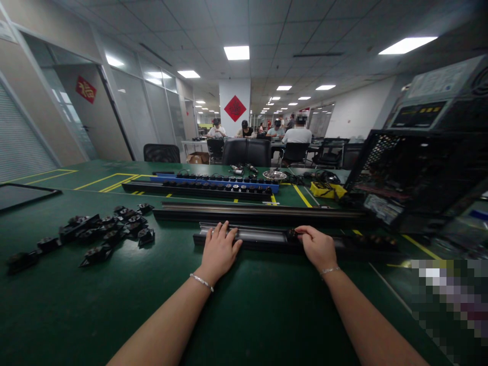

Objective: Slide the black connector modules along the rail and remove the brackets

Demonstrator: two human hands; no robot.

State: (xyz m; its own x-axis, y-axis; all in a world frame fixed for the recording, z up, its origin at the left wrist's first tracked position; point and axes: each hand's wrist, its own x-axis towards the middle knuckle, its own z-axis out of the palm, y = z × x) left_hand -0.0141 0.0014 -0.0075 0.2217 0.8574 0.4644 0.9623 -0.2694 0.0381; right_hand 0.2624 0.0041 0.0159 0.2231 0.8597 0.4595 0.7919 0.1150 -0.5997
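Observation:
A long black channel-shaped rail (263,237) lies across the green table in front of me. My left hand (220,250) rests flat over its left part, fingers spread and touching the rail. Further right, my right hand (316,246) pinches a small black part (293,234) at the rail's channel; the fingers cover some of it. Several similar dark parts (375,241) sit in the rail's right end. Beyond it runs a second, longer black rail (259,213). To the left, several loose black parts (114,229) lie in a scattered group on the table.
A blue rail (213,183) and a black rail (198,190), both lined with parts, lie further back. A metal dish (274,175) and a yellow item (327,190) stand behind. An open computer case (415,178) rises at right. People sit at far desks.

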